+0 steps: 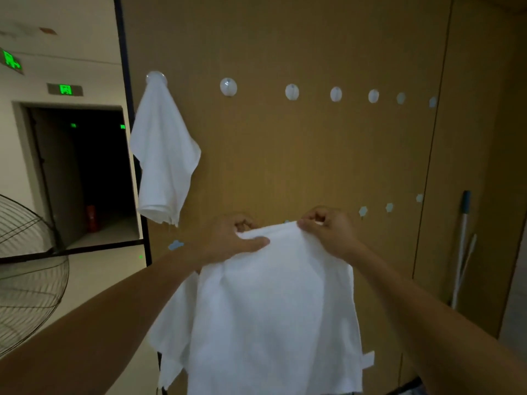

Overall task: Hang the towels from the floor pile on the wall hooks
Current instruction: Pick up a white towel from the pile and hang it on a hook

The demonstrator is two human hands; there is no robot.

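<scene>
Nearest, 2 bare forearms reach up from the lower corners. Between them hangs a white towel (271, 309), its lower part cut off by the bottom edge of the view. The left hand (239, 238) grips the towel's top edge, thumb lying across the front and fingers curled behind. The right hand (328, 232) pinches the same edge, fingers bunched together on the cloth.

Behind them stands a wood-panelled wall (313, 155) with a row of round hooks. A second towel (162, 155) droops from the leftmost hook (156, 76), at the panel's left edge; the next hook (228, 86) is bare. The small pale shapes (362, 211) lower down may be stickers or hooks; the view is too dim to say.

A mop handle (462, 246) leans at the right. At the left edge a wire fan guard (28, 266) is half cut off. Beyond it, a dark doorway (85, 172) sits under a green exit sign (65, 89).
</scene>
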